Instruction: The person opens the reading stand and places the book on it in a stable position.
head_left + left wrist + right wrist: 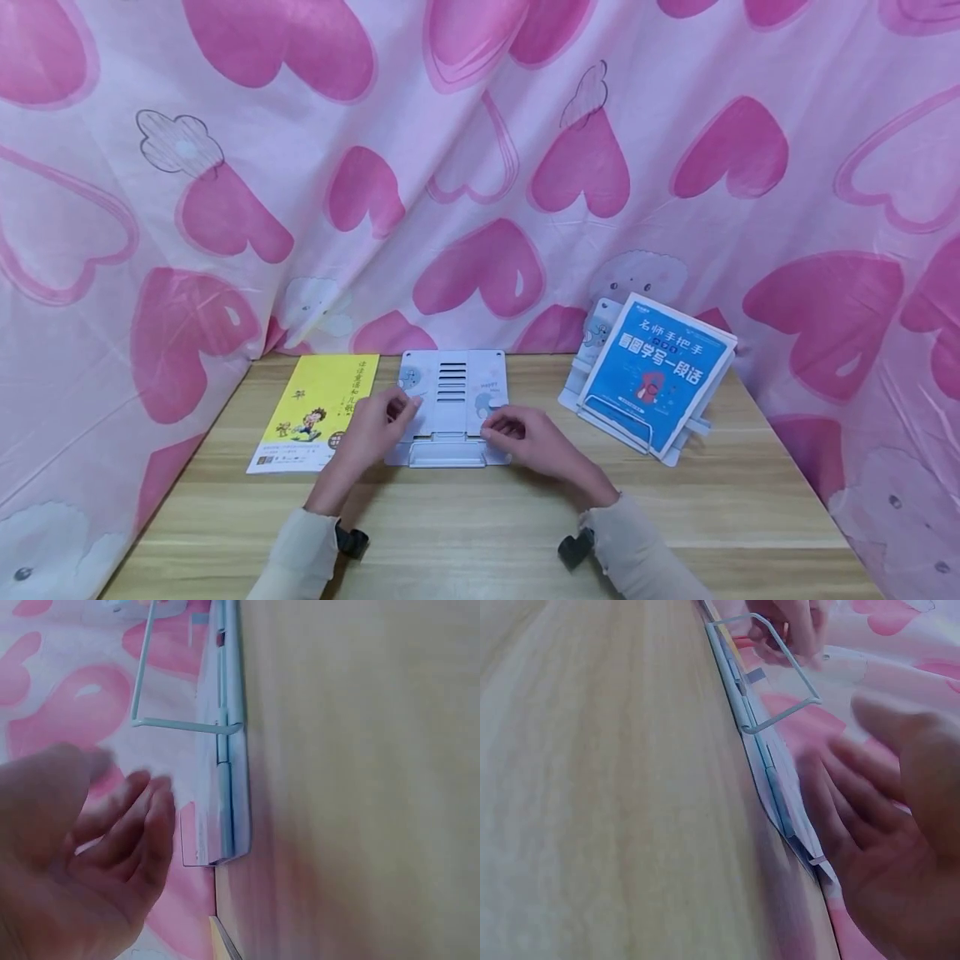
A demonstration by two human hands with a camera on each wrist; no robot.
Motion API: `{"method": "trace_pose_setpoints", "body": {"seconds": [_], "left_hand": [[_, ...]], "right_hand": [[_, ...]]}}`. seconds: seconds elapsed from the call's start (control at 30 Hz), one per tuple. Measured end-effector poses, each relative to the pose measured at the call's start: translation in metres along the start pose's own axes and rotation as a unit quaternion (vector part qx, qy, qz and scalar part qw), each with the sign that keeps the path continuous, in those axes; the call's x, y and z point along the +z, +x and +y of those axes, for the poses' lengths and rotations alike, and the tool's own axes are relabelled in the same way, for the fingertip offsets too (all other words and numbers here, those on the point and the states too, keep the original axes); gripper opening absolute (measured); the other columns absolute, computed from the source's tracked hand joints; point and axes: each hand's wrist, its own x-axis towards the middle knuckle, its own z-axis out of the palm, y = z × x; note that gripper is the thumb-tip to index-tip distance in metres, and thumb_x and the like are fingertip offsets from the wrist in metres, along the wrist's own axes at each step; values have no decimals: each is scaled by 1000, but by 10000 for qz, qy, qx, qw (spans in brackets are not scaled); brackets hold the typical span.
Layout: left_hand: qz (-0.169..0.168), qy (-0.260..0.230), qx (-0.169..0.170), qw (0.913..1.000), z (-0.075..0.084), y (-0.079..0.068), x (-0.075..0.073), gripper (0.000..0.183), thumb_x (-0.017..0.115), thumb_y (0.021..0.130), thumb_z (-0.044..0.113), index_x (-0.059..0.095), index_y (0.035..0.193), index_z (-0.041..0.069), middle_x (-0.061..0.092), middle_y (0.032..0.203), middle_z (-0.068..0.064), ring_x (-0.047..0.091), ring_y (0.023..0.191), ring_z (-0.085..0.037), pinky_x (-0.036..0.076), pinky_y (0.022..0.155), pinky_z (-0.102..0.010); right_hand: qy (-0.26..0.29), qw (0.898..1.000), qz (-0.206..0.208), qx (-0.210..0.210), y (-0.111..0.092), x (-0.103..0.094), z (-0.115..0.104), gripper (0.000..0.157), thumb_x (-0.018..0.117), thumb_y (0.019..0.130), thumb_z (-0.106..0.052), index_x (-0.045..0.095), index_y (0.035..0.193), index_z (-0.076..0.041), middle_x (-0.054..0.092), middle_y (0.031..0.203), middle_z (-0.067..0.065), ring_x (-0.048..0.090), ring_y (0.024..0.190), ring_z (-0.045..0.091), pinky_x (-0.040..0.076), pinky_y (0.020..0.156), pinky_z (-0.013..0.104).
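A white book stand [452,418] with slots and printed pictures lies nearly flat in the middle of the wooden table. Its wire page holder [176,724] sticks up from the front edge in both wrist views. My left hand [373,429] hovers at the stand's left side, fingers loosely bent around nothing. At the right side is my right hand [531,442], its fingers relaxed and likewise without a thing in them. Both hands overlap the stand's sides in the head view.
Left of the stand lies a yellow book [318,400]. On the right a blue book [652,375] leans on a second raised stand [573,387], behind its wire holder. A pink heart-patterned curtain [480,167] borders the table's back and sides.
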Motion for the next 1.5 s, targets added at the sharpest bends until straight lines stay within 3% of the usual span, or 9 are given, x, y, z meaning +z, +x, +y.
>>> {"method": "trace_pose_setpoints", "body": {"seconds": [0.1,0.2,0.4,0.67,0.87,1.03,1.27,1.5], "left_hand": [[436,-42,-122,9990,0,11,-1,18,68,108,22,75,114,7,74,99,-7,67,88,-19,59,75,-27],[570,-39,-289,9979,-3,19,-1,27,67,107,17,71,127,-1,73,114,-16,70,100,-27,62,84,-37],[253,104,-805,9964,-13,21,4,44,65,108,20,60,145,-3,68,134,-22,66,115,-32,60,99,-48],[249,-114,-827,9962,-20,22,5,49,65,108,25,55,149,-1,69,126,-19,67,107,-28,59,88,-37],[361,-525,-716,9954,-19,22,1,50,65,108,22,52,152,2,73,130,-21,71,112,-31,62,90,-40],[491,-796,-763,9927,-16,22,0,47,63,109,19,53,151,1,72,133,-20,72,118,-32,63,99,-46],[885,-962,-716,9888,-12,22,-6,40,60,111,15,59,148,2,72,131,-19,72,116,-33,63,100,-49],[961,-1049,-608,9880,-5,21,-11,46,69,106,11,60,151,6,73,128,-16,70,116,-32,62,103,-48]], "right_hand": [[24,9975,669,206,2,0,0,31,73,105,-36,73,132,-22,71,120,-3,66,107,17,61,95,32],[-12,9922,1163,444,4,-1,1,43,74,104,-28,65,145,-21,67,136,2,64,120,23,60,105,43],[22,9906,1208,648,6,0,5,56,72,105,-26,54,157,-16,62,155,6,62,138,29,55,115,52],[63,9909,1043,844,7,0,6,54,73,105,-26,57,156,-14,66,148,5,61,119,22,57,102,39],[235,9901,1120,815,8,0,5,46,73,105,-24,63,150,-17,70,135,2,63,114,20,58,99,35],[344,9857,1463,759,7,-2,5,43,72,105,-21,64,147,-16,72,136,2,67,116,19,60,103,39],[669,9766,1947,621,8,-8,6,37,68,106,-16,67,143,-11,74,136,4,70,127,24,59,108,49],[853,9694,2198,683,8,-10,2,40,69,107,-16,65,146,-12,75,133,3,69,121,24,60,106,46]]}}
